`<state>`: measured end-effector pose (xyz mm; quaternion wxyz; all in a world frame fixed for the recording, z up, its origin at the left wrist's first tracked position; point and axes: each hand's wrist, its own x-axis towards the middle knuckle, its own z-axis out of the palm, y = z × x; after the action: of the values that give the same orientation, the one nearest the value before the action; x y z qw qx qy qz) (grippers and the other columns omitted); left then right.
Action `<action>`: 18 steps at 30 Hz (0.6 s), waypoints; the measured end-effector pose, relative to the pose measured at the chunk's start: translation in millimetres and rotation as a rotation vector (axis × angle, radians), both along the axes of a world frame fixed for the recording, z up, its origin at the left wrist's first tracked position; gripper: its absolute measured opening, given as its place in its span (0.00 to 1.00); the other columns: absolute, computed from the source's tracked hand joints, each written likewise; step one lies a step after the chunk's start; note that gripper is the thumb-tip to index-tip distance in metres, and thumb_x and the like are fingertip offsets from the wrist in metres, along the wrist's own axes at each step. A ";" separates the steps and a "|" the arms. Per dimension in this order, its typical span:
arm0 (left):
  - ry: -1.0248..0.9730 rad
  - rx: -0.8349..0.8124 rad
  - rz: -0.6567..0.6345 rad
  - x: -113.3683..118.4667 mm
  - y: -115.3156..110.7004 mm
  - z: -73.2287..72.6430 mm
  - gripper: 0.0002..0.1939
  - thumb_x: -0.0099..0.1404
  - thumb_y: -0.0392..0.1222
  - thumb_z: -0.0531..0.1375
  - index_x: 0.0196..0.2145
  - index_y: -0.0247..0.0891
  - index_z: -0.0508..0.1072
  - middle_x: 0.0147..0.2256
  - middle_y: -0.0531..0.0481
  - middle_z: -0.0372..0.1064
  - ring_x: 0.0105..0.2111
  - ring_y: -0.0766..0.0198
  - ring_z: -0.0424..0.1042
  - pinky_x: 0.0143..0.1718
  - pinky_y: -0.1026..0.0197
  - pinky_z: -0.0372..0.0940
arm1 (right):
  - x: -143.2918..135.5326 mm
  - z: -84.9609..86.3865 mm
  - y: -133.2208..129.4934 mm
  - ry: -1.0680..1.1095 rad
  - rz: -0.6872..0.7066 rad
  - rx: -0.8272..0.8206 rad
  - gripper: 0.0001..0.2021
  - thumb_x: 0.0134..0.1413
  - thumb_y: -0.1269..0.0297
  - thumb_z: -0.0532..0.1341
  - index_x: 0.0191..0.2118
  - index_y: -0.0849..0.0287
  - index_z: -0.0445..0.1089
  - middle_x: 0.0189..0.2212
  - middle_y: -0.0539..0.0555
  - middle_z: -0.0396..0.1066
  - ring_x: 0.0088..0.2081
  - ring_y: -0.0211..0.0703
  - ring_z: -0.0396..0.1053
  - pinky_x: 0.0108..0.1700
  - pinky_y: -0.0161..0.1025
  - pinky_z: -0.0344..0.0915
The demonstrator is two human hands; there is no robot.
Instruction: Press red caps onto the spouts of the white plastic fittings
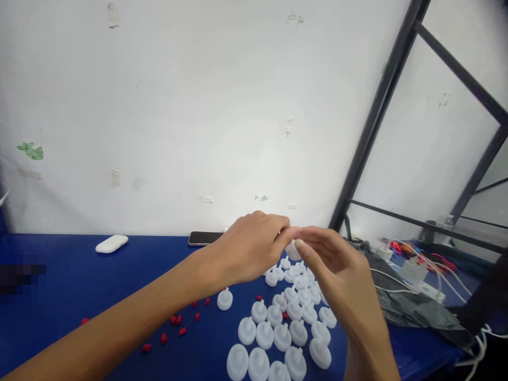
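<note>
Left hand (256, 246): nearest the lens, its forearm entering from lower left; fingers bent in at the held disc, the grip itself hidden, so cannot tell what they pinch.
Right hand (341, 264): forearm entering from lower right; thumb and fingers grasping the held disc at its edge, fingertips close to those of the left.
Wall (198, 106): white, with scraps of tape and green marks.
Worktop (71, 286): blue, against the wall.
Black frame (375, 114): slanting bars at right.
Dark sheeting (420, 312): crumpled, right of the right hand; white chargers (413, 272) and cables beside it.
Phone (204, 238): dark screen upward, near the wall, just beyond the left forearm.
White case (111, 244): rounded, well left of the phone.
Held disc (292, 251): white, above the worktop, between the two hands; stem not visible.
Loose discs (282, 337): white, most with a stem visible on top, in a crowded group below the hands; one single disc (224, 299) lies apart, to the left.
Red pieces (163, 338): small, scattered mostly left of the discs; a couple lie among them.
</note>
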<state>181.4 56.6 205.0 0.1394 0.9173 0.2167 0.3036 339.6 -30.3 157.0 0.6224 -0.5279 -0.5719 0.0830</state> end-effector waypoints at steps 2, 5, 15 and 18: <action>-0.031 -0.030 0.026 -3.4 -3.5 -0.7 0.23 0.77 0.50 0.48 0.25 0.39 0.65 0.23 0.55 0.65 0.22 0.66 0.61 0.24 0.60 0.50 | -1.4 0.0 -0.2 -0.017 0.060 -0.009 0.14 0.55 0.50 0.71 0.46 0.46 0.76 0.47 0.49 0.79 0.49 0.45 0.76 0.52 0.40 0.74; 0.004 -0.075 0.052 -10.6 -7.4 -1.9 0.22 0.76 0.52 0.48 0.27 0.40 0.66 0.23 0.55 0.66 0.22 0.66 0.61 0.24 0.60 0.51 | -1.6 -1.6 1.4 -0.002 0.139 -0.076 0.19 0.51 0.54 0.74 0.49 0.44 0.74 0.44 0.48 0.81 0.45 0.45 0.78 0.47 0.40 0.76; 0.059 -0.258 0.067 -14.4 15.7 -5.0 0.21 0.68 0.48 0.53 0.19 0.40 0.57 0.19 0.55 0.55 0.20 0.67 0.53 0.24 0.59 0.51 | -14.0 -6.1 0.2 -0.272 -0.219 -0.058 0.12 0.52 0.48 0.70 0.44 0.37 0.79 0.39 0.44 0.82 0.43 0.51 0.80 0.43 0.45 0.73; 0.033 -0.311 0.220 -35.9 46.8 8.1 0.19 0.68 0.45 0.51 0.19 0.40 0.58 0.20 0.53 0.57 0.21 0.66 0.56 0.24 0.61 0.52 | 9.4 -9.0 0.4 -0.284 -0.475 0.031 0.16 0.50 0.44 0.70 0.43 0.42 0.80 0.38 0.48 0.83 0.41 0.56 0.80 0.44 0.51 0.73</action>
<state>145.5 103.4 213.1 0.2417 0.8604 0.3623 0.2647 349.0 -29.9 148.0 0.5461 -0.6437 -0.5150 -0.1488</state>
